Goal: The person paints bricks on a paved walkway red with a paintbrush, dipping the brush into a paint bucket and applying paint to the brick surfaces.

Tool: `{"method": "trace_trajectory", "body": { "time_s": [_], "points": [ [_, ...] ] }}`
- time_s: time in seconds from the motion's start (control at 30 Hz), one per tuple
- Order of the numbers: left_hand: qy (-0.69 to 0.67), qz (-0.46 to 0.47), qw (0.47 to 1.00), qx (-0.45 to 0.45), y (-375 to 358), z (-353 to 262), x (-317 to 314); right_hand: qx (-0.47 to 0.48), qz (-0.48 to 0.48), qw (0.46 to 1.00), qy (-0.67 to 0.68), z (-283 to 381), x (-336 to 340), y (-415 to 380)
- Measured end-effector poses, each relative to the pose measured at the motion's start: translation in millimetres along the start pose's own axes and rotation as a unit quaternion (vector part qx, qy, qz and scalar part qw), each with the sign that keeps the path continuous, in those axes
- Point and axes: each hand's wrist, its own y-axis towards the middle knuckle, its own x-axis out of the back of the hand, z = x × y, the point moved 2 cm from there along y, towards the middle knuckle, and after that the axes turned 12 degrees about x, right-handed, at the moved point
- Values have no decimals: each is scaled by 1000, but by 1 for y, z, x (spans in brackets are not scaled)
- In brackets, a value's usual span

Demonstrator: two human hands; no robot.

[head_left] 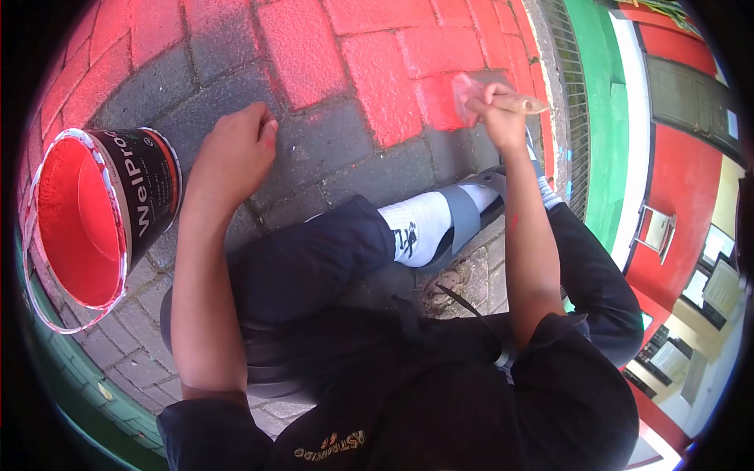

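Note:
My right hand point(499, 118) holds a paintbrush point(525, 104) by its wooden handle. The bristles rest on a paver that is partly covered in wet red paint point(440, 102). My left hand point(239, 149) is closed with its fingers curled in, above the unpainted grey pavers point(326, 145); whether anything is inside it is hidden. To its left stands a black bucket point(149, 184) of red paint point(82, 220), with its wire handle hanging down and paint smeared round the rim.
My legs are folded beneath me, with a white sock point(412, 228) and a grey sandal point(463, 220) near the pavers. A metal drain grate point(577, 102) and a green strip point(605, 118) run along the right. Beyond them stands a red wall point(683, 188).

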Motion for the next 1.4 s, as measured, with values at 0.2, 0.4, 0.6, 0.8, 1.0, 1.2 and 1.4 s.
{"method": "trace_trajectory", "body": {
  "time_s": [0.2, 0.4, 0.6, 0.8, 1.0, 1.2, 1.4],
  "points": [
    [17, -19, 1000, -10, -1, -1, 0, 39, -115, 986, -116, -8, 34, 6],
    [21, 20, 999, 17, 1, -5, 1, 182, 63, 973, -124, 12, -27, -18],
    [21, 7, 999, 24, -2, -8, 3, 119, -83, 975, -169, -4, 2, 9],
    [31, 6, 999, 28, -2, -11, 5, 205, 32, 969, -136, 35, -92, -40],
    [10, -41, 999, 4, 0, 4, 0, -5, 14, 999, 51, 73, -93, -36],
    [0, -57, 998, 21, -2, 3, 1, 71, -50, 995, 41, 37, -68, 52],
    [3, -44, 998, 54, 3, 8, -1, 306, 81, 935, -161, 46, -129, 30]
  ]
}}
